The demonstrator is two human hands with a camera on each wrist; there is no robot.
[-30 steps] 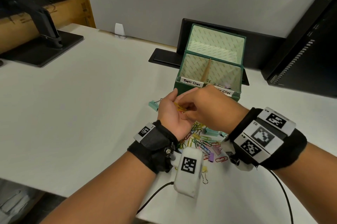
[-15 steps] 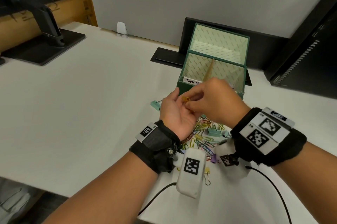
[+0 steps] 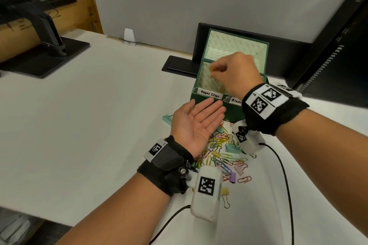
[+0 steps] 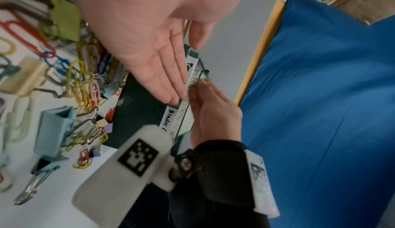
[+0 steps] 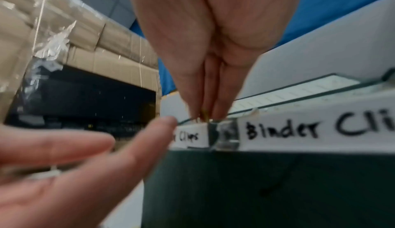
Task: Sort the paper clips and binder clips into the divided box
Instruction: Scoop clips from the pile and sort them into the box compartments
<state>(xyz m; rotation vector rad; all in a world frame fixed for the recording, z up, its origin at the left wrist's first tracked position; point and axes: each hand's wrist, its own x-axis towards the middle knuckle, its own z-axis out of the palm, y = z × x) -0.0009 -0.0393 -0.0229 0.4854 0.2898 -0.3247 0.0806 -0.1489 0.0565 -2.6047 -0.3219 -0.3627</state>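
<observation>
The green divided box [image 3: 201, 99] stands open on the desk, its front labelled "Paper Clips" [image 3: 210, 94] and "Binder" [image 5: 282, 129]. My right hand [image 3: 216, 70] hovers over the paper-clip compartment and pinches a yellow paper clip [image 3: 213, 68] between thumb and fingertips; that clip [image 5: 205, 113] shows faintly in the right wrist view. My left hand [image 3: 197, 119] lies palm up, fingers straight, empty, just in front of the box. Below it a pile of coloured paper clips [image 3: 221, 157] and binder clips [image 3: 232, 148] covers the desk; the same pile [image 4: 79, 72] fills the left wrist view.
A teal binder clip [image 3: 167, 119] lies left of the box. A yellow binder clip [image 3: 225, 195] sits near my left wrist. Behind the box are a black stand [image 3: 179, 64] and a dark monitor [image 3: 338, 55] at right; another monitor base [image 3: 45, 55] is far left.
My right hand took the yellow paper clip from my left palm and rose up over the box's paper-clip side. My left hand opened flat.
</observation>
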